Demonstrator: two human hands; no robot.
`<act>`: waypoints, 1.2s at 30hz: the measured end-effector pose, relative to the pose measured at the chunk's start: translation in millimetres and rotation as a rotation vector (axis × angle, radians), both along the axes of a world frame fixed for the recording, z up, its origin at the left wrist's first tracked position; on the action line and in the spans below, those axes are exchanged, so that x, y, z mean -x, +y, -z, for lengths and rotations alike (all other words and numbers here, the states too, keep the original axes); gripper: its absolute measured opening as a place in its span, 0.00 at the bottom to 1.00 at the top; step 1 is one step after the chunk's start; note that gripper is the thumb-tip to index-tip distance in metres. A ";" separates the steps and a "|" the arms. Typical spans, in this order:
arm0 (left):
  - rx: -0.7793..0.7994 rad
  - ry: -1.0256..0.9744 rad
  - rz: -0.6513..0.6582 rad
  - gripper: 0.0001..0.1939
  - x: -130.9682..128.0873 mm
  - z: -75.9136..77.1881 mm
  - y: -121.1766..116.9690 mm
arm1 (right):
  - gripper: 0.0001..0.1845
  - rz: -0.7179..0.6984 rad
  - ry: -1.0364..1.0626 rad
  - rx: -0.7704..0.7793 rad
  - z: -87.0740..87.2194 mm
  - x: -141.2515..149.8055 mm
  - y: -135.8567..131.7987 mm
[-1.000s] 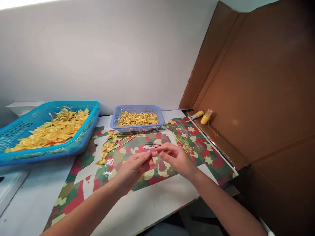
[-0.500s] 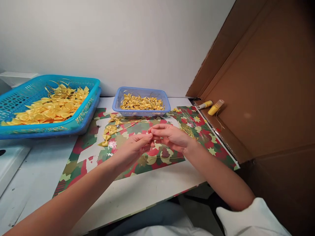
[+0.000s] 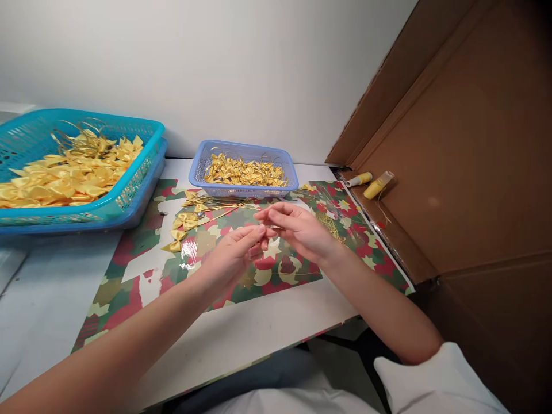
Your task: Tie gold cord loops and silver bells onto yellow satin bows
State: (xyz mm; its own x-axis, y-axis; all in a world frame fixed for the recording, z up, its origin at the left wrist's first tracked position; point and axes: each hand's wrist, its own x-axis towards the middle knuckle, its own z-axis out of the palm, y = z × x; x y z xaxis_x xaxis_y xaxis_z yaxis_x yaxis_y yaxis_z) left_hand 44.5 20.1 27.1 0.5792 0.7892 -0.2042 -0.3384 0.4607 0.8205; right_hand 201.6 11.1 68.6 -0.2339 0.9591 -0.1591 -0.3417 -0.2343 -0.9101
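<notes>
Meeting fingertip to fingertip, hands [image 3: 268,234] loosely curled, forearms angled inward, pinched item unclear.

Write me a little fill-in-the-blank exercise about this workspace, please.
1. The large turquoise basket stands to the ____ of the smaller blue basket.
2. The bows piled in both baskets are ____.
3. The left hand and right hand are above a sheet patterned in red, cream and ____.
4. The brown panel beside the work surface is made of ____.

Missing words: left; yellow; green; cardboard.
</notes>
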 end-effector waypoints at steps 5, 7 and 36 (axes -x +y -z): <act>0.077 0.012 0.023 0.14 -0.1 10.2 -10.5 | 0.06 0.239 0.100 -0.126 -24.7 -20.0 11.8; 0.113 -0.008 0.039 0.15 -0.4 14.4 -14.9 | 0.05 0.342 0.083 -0.207 -35.2 -36.7 21.6; 0.244 0.088 0.369 0.19 14.3 25.5 -43.5 | 0.07 0.622 0.243 -0.047 -23.7 -92.8 46.7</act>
State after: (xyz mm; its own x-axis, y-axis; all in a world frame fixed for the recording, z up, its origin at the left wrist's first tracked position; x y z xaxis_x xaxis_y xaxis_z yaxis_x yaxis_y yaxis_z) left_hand 30.2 -23.4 1.5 0.7853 0.4554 -0.4195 -0.0490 0.7211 0.6911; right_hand 294.4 57.8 92.3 0.3410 0.9315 -0.1266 -0.5971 0.1106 -0.7945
